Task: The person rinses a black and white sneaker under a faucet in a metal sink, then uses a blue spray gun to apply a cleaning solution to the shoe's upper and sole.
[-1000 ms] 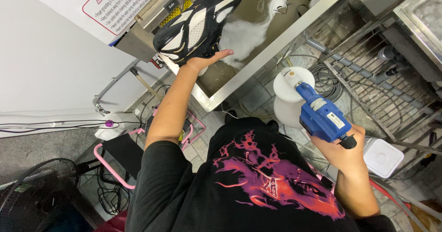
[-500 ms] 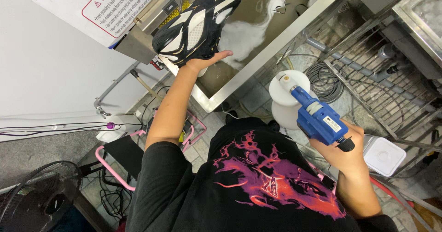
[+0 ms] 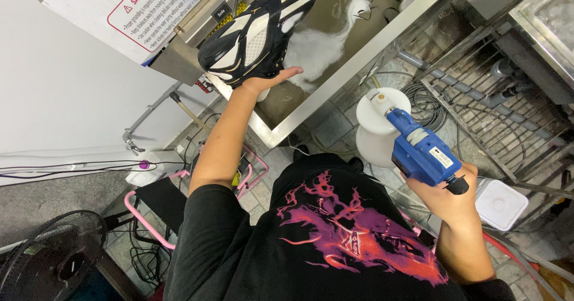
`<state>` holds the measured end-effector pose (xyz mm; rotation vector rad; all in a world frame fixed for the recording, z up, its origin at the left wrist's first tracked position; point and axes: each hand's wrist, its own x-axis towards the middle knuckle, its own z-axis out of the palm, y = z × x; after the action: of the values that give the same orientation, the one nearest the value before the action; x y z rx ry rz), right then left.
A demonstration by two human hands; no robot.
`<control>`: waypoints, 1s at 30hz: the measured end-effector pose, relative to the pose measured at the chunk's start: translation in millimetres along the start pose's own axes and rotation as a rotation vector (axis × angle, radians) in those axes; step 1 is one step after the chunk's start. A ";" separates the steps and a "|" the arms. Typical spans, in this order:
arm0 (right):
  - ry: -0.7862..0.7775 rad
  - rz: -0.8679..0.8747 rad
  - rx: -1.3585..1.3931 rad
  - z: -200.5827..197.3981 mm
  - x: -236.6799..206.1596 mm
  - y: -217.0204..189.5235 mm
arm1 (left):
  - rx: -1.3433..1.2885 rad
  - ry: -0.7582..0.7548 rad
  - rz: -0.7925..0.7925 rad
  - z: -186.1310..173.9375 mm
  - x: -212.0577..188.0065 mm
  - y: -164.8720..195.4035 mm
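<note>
Black-and-white sneaker, sole outward, on left hand

The sneaker is black with white and cream panels and thin tan lines along the side, a chunky low shoe. It is held up in the air above the steel sink, tilted, with its toe pointing up toward the far right and its heel low at the near left, resting on the left hand. The spray gun has a blue body with a black knob at its rear end and a white round tank fixed at its front. It is held level in the right hand, nozzle end aimed toward the sink, well apart from the sneaker.
</note>
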<state>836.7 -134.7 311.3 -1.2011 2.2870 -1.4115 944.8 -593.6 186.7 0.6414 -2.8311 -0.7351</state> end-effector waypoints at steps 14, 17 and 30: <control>-0.019 -0.019 0.010 -8.6 -6.0 10.0 | -0.059 -0.137 -0.047 4.5 10.1 -10.2; 0.017 -0.028 0.016 -8.0 -7.3 10.0 | -0.049 -0.111 -0.067 4.6 10.3 -8.2; 0.002 0.049 0.033 -14.3 -5.8 8.9 | -0.027 -0.131 -0.018 7.3 12.4 -12.3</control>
<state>827.9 -119.2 310.2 -1.1263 2.2699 -1.4275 936.3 -605.6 174.7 0.6379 -2.9311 -0.8466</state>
